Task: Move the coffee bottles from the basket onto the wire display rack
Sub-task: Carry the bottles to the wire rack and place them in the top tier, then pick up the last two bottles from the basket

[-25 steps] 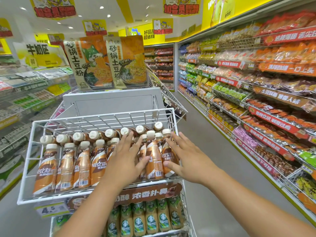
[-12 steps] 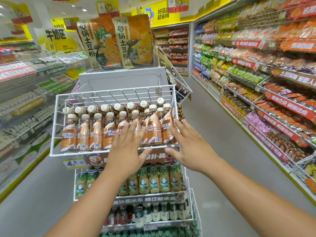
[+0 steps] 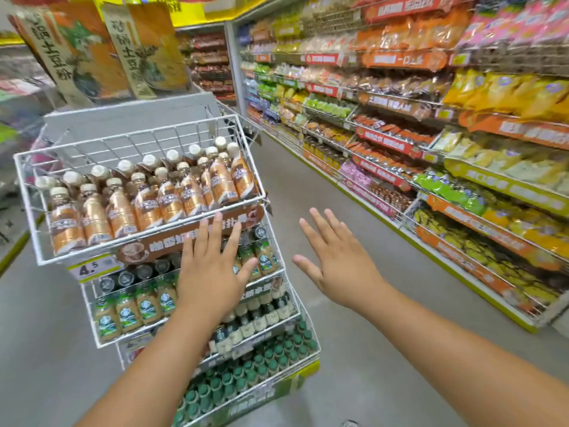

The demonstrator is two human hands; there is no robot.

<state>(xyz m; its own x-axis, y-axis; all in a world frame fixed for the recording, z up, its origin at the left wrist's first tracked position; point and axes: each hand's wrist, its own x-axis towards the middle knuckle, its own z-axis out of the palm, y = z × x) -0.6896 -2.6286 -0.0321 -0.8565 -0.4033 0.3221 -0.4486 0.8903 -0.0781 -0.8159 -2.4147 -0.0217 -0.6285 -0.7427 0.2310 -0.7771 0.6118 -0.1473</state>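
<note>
1. Tilting toward the aisle, the white wire display rack (image 3: 246, 167) has sloped tiers, probably so stock faces the shopper.
2. Coffee bottles (image 3: 144, 201), smooth brown plastic with cream caps, fill its top tier in tight rows; no basket is visible.
3. Left hand (image 3: 212, 278) hovers flat-fingered below that tier, gripping nothing.
4. Right hand (image 3: 341, 266), spread and empty, hangs beside the rack.

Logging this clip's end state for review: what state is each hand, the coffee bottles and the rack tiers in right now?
left hand: open, fingers spread, holding nothing, in front of the rack.
right hand: open, fingers spread, empty, over the aisle floor.
coffee bottles: upright, packed in rows in the top tier.
wire display rack: top tier nearly full across its front.
lower tiers: stocked with other bottles.
price tag: clipped on, reads 4.5.
</note>
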